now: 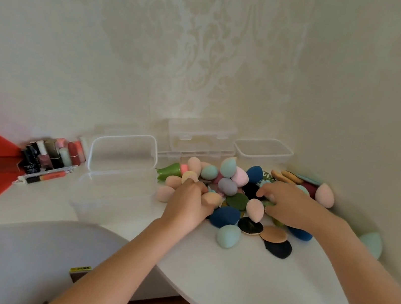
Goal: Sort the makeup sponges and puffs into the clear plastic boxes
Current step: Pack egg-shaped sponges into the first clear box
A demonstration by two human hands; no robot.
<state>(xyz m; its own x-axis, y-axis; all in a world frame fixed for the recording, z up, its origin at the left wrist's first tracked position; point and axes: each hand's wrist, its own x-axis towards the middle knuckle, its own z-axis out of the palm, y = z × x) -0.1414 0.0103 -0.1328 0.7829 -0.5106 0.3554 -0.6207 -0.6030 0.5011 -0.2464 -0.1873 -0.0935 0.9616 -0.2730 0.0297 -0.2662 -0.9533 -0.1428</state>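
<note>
Amid the sponge pile (236,193), left hand (187,203) around a peach sponge (210,199).

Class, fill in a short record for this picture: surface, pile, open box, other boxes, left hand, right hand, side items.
surface: white table
pile: egg sponges and flat puffs, unsorted
open box: left of pile, lid up, looks empty
other boxes: closed box and open tub by the wall
left hand: gripping a peach sponge
right hand: spread on the pile
side items: cosmetics far left
</note>
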